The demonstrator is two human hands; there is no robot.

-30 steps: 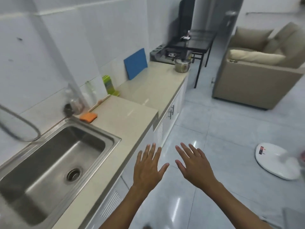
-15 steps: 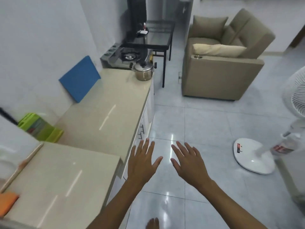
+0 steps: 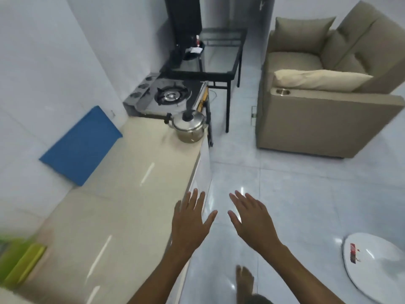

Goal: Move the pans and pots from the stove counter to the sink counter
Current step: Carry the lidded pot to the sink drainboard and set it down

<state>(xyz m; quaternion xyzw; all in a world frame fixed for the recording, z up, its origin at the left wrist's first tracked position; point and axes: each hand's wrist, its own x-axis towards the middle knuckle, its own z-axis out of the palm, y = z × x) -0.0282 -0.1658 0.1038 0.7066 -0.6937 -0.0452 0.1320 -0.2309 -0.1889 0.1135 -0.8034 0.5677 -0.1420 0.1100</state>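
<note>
Notably, your left hand [image 3: 190, 222] and right hand [image 3: 252, 220] were spread empty, the lidded pot [image 3: 189, 126] well ahead, left hand nearer its counter [image 3: 122, 194].

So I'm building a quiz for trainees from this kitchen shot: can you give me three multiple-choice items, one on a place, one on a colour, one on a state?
1. Where is the pot?
A. on the burner
B. on the counter's far end, near the edge
C. on the floor

2. What colour is the board leaning on the wall?
A. blue
B. red
C. white

3. What are the hands doing?
A. both carry the pot
B. one holds a lid
C. both open and empty

Answers:
1 B, it stands on the counter just before the stove.
2 A, its face is plainly blue.
3 C, the left hand and right hand have spread fingers holding nothing.
</note>
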